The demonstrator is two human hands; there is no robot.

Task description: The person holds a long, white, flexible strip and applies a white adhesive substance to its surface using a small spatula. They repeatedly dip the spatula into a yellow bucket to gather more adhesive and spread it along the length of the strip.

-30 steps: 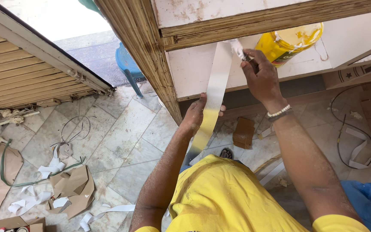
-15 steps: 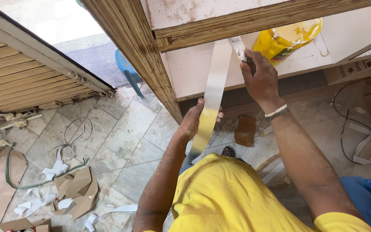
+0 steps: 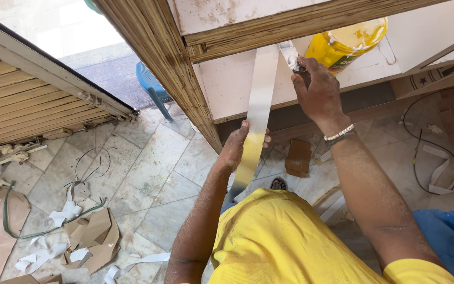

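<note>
**Two hands stretch a pale edging strip against a plywood frame**

The right hand (image 3: 319,89) is raised to the underside of the wooden rail (image 3: 311,21), fingers curled tight around a small brush-like tool (image 3: 291,54) whose pale, smeared tip touches the top end of the strip. A beaded band sits on that wrist. Just beside this hand, to its right, stands a yellow glue tub (image 3: 350,44) on the white shelf panel (image 3: 227,84), near enough for the tool to reach without the arm shifting much.

The left hand (image 3: 237,147) is lower, closed around the white edging strip (image 3: 258,105), thumb on one face and fingers wrapped behind it. It seems to hold the strip taut and straight, so that the band hangs in one clean line from the rail down past the shelf panel's front edge towards the person's yellow shirt (image 3: 285,242).

The slanted plywood upright (image 3: 158,58) runs to the left of the strip, its layered edge bare.

Farther out, the tiled floor (image 3: 148,173) carries offcuts: white strip scraps (image 3: 38,257) and torn cardboard (image 3: 93,234) at its lower left, a brown block (image 3: 297,158) just beyond the left hand, and a loose cable (image 3: 421,158) towards the right edge. A blue chair (image 3: 153,87) stands by the doorway.
</note>
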